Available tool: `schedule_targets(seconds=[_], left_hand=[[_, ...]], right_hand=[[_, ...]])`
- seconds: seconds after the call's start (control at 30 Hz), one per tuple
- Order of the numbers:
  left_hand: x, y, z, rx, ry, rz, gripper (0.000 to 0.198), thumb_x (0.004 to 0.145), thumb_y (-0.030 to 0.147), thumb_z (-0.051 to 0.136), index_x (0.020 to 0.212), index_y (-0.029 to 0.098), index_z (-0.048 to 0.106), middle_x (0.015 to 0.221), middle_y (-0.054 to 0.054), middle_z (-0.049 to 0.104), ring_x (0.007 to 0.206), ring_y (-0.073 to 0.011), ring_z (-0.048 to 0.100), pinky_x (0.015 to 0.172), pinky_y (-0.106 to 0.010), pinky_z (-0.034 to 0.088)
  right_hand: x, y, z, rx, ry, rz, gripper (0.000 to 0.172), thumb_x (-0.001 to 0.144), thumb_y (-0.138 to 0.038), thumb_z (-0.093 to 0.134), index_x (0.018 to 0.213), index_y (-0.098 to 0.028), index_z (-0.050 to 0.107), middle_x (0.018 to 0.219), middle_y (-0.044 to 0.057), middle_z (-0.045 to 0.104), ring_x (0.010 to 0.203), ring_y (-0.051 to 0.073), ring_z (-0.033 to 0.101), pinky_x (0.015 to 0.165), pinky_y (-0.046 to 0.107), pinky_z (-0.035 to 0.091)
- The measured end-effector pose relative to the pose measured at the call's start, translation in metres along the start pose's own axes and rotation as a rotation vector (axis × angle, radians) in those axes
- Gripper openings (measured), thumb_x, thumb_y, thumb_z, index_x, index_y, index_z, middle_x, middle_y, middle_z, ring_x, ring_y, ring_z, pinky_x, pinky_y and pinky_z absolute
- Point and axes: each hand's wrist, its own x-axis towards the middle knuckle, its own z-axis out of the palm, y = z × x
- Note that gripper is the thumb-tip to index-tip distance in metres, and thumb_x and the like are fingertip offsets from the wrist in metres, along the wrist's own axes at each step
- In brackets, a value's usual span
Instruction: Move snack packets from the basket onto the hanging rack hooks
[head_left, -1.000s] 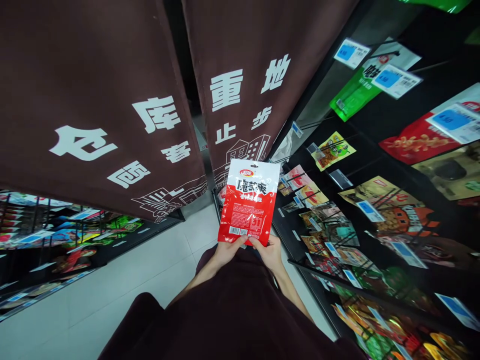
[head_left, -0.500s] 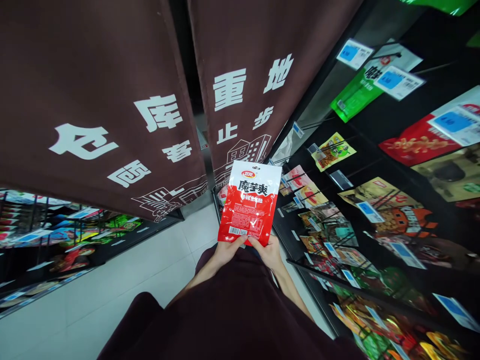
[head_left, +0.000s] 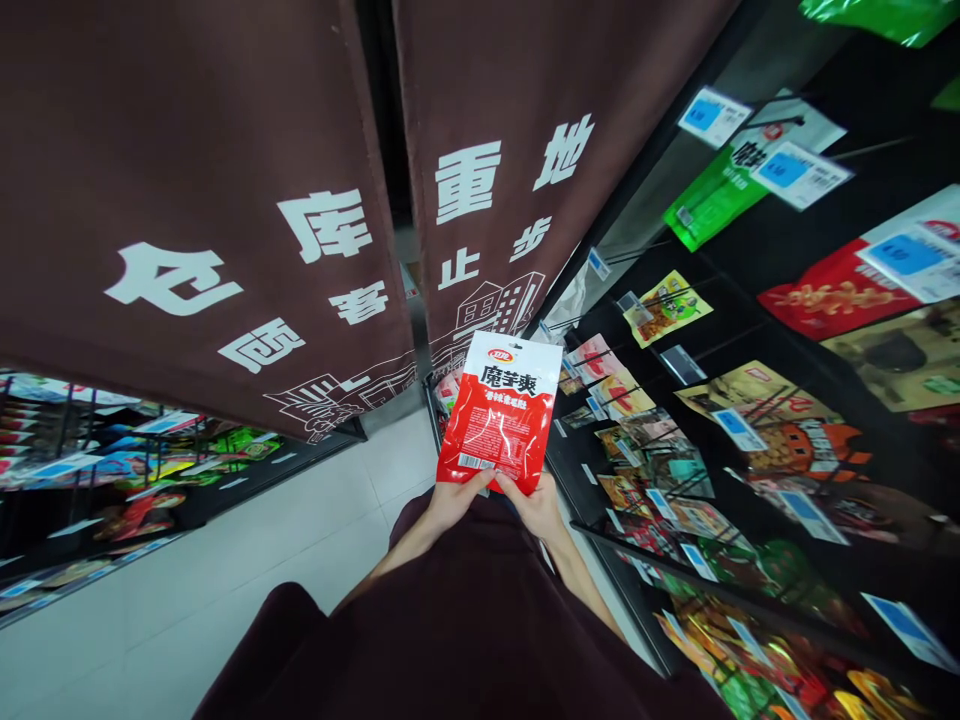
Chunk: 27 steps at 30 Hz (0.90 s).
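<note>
A red and white snack bag [head_left: 499, 415] with a hang hole at its top is held up in front of my body. Its printed face, with a barcode low on the left, is turned toward me. My left hand [head_left: 457, 500] grips the lower left edge, thumb on the front. At the lower right edge, my right hand [head_left: 531, 503] pinches the bag in the same way. The thumbs nearly meet at the bottom middle. My other fingers are hidden behind the bag.
Brown curtains [head_left: 300, 120] with white lettering hang ahead, a narrow gap between them. On the right, a black rack carries hanging snack packs, including a green bag [head_left: 712, 190], and price tags [head_left: 801, 175]. A lower shelf [head_left: 202, 510] with packs stands left, over pale floor tiles [head_left: 247, 580].
The bag's top has tipped slightly down and toward me, while both hands keep their grip. The camera view has shifted very slightly.
</note>
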Motion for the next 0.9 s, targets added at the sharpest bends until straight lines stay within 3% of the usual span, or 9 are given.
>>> schedule_targets(seconds=[0.4,0.6,0.9], left_hand=[[-0.001,-0.01,-0.003,-0.044,0.074,-0.036,0.042,0.075,0.039,0.077,0.11,0.018,0.066,0.116,-0.009,0.07,0.108,-0.0263,0.064,0.1,-0.042,0.049],[-0.002,-0.006,-0.002,-0.037,0.039,-0.069,0.036,0.077,0.043,0.075,0.102,0.017,0.07,0.109,-0.009,0.072,0.107,-0.0267,0.064,0.102,-0.044,0.048],[0.0,-0.026,-0.007,-0.185,0.003,-0.049,0.041,0.08,0.036,0.074,0.116,0.019,0.067,0.124,-0.01,0.066,0.115,-0.0273,0.061,0.106,-0.047,0.045]], right_hand=[[0.002,0.005,0.003,0.026,-0.026,0.01,0.025,0.083,-0.037,0.069,0.098,-0.019,0.077,0.096,0.007,0.077,0.086,0.028,0.073,0.079,0.04,0.06],[0.007,-0.001,0.003,0.093,-0.07,0.017,0.027,0.083,-0.035,0.07,0.104,-0.018,0.074,0.103,0.008,0.076,0.092,0.026,0.072,0.084,0.038,0.059],[0.008,-0.003,0.006,0.089,-0.066,0.022,0.027,0.082,-0.034,0.071,0.103,-0.018,0.073,0.102,0.008,0.076,0.091,0.025,0.072,0.083,0.038,0.059]])
